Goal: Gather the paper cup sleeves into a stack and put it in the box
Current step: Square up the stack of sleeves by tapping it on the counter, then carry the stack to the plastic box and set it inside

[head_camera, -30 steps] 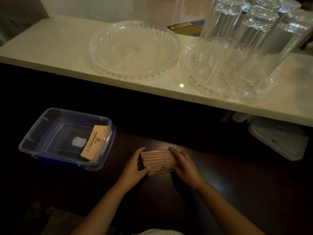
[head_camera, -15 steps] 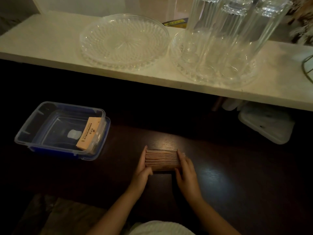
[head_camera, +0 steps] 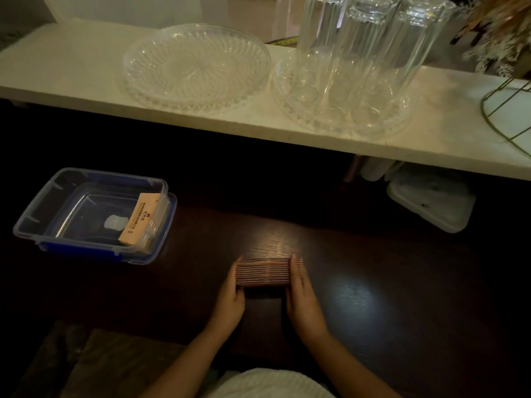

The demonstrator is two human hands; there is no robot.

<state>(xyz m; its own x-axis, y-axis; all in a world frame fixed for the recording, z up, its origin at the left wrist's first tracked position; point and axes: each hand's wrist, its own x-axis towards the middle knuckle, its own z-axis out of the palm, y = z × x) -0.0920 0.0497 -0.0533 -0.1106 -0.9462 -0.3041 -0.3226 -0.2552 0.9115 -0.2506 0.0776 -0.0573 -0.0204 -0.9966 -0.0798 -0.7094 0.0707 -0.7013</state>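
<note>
the left hand [head_camera: 230, 297] and right hand [head_camera: 301, 294] press the stack [head_camera: 263, 272] edge-up on the table between them; squeezed unevenly, it could buckle or, probably, fan before reaching the box [head_camera: 43, 214] far left of them.

head | 1 view; looks forward and down | near dark table [head_camera: 373, 282]; white shelf [head_camera: 71, 70] beyond

Dark table [head_camera: 201, 282] toward box [head_camera: 37, 214] seemingly unobstructed.
</note>
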